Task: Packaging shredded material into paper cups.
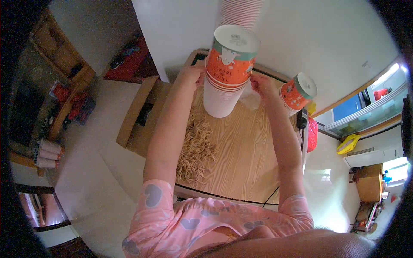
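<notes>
A stack of nested paper cups (220,101) stands upside down on the wooden table, white toward its base. Its top cup (232,64) is orange with a green band and a pale round bottom facing up. At the left side of that cup, by the rim, my left hand (193,77) has its fingers closed against it. My right hand (261,84) grips the opposite side with curled fingers; some fingertips are hidden behind the cup. Below my left forearm lies a heap of tan twisted cords (197,150).
Behind rises a taller stack of cups (241,13) against the white wall. Another orange cup stack (298,92) stands right of my right forearm, near a black box-shaped device (302,118) and a red basket (312,134). An open cardboard box (144,116) sits left of the table (245,159).
</notes>
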Demonstrator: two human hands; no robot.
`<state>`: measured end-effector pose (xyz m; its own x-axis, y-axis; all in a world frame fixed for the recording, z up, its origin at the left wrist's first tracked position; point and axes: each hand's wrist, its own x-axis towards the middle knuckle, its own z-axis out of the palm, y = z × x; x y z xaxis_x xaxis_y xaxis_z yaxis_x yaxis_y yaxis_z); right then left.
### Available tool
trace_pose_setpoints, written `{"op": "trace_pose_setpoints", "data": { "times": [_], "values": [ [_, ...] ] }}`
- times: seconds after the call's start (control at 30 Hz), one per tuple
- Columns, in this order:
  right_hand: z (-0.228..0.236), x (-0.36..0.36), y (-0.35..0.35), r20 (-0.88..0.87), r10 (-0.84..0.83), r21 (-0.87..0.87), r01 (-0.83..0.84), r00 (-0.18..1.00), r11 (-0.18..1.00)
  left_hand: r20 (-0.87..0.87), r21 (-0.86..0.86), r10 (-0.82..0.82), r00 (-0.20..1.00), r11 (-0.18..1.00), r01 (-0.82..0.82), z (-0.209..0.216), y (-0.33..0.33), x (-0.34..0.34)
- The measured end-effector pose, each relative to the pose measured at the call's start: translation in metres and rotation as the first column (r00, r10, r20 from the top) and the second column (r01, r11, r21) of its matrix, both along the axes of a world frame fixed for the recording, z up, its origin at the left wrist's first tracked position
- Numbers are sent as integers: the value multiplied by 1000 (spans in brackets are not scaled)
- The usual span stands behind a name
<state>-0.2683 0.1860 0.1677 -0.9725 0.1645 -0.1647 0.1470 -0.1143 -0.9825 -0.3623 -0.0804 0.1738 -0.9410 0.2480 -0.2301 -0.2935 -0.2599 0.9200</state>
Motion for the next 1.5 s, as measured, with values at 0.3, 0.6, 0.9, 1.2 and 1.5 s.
{"op": "trace_pose_setpoints", "data": {
  "times": [0.3, 0.6, 0.9, 1.2, 1.5],
  "values": [
    [62, 4, 1, -293, -79, -297, -12, 953, 955, -243, -29, 78, 967, 996, -87, 99, -2, 38],
    [42, 189, 10, -541, 430, 534, -100, 723, 840, -329, -470, -254, 909, 879, 75, 53, -28, 173],
    [12, 346, -50, -315, 158, 598, 67, 936, 798, -536, -338, -427, 729, 899, 279, -67, -23, 308],
    [-15, 376, -31, -403, 17, 536, 221, 915, 815, -285, -72, -305, 909, 952, 297, -44, 14, 355],
    [-70, 384, -36, -142, -145, 581, 201, 979, 789, -176, -409, -139, 975, 911, 56, -140, 44, 363]
  ]
}}
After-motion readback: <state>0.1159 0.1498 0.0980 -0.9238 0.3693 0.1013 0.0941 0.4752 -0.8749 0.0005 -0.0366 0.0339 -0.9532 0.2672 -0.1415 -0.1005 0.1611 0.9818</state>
